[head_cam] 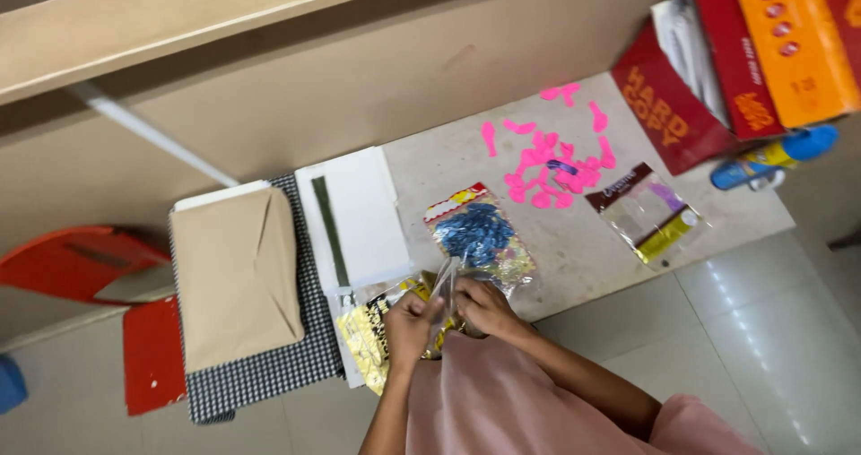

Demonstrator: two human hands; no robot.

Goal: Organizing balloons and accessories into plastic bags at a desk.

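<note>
My left hand [410, 323] and my right hand [484, 307] meet over my lap and pinch a clear plastic packet [446, 286] between them. Under the left hand lies a packet of yellow pieces [366, 329]. Just beyond the hands rests a clear packet of blue balloons [479, 234] with a red and yellow header. Loose pink balloons [547, 157] are scattered farther out on the beige surface [439, 164].
A brown envelope [235, 276] lies on black-and-white checked cloth [260, 379] at left, white sheets [359, 213] beside it. A small clear packet [650, 211], red and orange boxes [762, 52] and a blue-yellow bottle [776, 156] sit at right. Red items [152, 352] lie on the tiled floor.
</note>
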